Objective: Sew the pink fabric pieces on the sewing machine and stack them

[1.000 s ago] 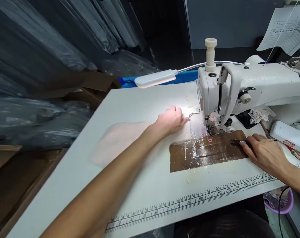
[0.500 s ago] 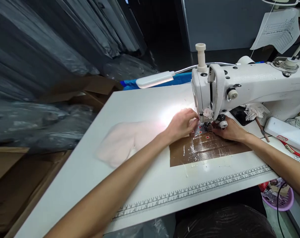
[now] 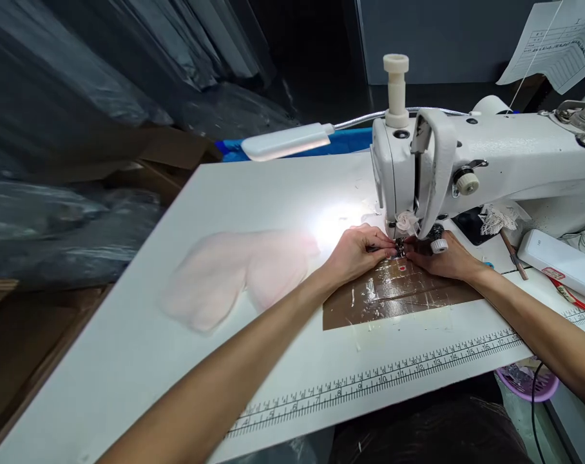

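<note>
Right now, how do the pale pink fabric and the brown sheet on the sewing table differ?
The pale pink fabric looks sheer and matte; the brown sheet is dark and glossy. The fabric has a curved, lobed outline, while the sheet's visible edges are mostly straight. The fabric looks smooth, the sheet creased. Both lie on the white table.

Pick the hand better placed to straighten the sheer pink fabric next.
Left, I'd judge: the left hand is nearer the sheer pink fabric; the right hand is farther off, beyond the presser foot.
</note>
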Demonstrator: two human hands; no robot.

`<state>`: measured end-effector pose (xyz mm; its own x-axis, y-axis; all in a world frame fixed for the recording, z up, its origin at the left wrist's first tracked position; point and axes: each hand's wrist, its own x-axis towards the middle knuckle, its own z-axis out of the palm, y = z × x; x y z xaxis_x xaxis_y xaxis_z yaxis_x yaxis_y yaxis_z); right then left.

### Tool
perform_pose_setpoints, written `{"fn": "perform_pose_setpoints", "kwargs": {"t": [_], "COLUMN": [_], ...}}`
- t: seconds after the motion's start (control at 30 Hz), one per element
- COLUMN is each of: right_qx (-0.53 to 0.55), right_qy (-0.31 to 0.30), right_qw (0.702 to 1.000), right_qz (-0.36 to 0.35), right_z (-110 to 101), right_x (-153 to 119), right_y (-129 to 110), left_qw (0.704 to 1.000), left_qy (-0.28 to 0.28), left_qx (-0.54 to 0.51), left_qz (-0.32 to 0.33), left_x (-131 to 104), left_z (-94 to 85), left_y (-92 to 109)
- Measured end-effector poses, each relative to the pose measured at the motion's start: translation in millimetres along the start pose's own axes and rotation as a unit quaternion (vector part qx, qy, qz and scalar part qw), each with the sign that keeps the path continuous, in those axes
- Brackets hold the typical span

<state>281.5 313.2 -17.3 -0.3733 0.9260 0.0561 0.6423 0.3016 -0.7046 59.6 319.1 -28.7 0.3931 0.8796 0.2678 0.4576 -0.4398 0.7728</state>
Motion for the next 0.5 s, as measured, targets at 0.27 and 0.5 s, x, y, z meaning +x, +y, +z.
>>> {"fn": "perform_pose_setpoints", "kwargs": {"t": [0.27, 0.5], "right_qx": [0.023, 0.033], "right_qy": [0.005, 0.005], "right_qw": [1.000, 0.999], "right_qz": [0.017, 0.014], "right_z": [1.0, 0.6], "right_x": [0.8, 1.2], "right_y": [-0.7, 0.0], "left_qw": [1.000, 1.000], "left_qy": [-0.004, -0.006], "left_qx": [0.001, 0.013], "left_qz": [0.000, -0.004], "left_x": [0.9, 0.6], "left_z": [-0.6, -0.5], "left_y": [1.0, 1.1]}}
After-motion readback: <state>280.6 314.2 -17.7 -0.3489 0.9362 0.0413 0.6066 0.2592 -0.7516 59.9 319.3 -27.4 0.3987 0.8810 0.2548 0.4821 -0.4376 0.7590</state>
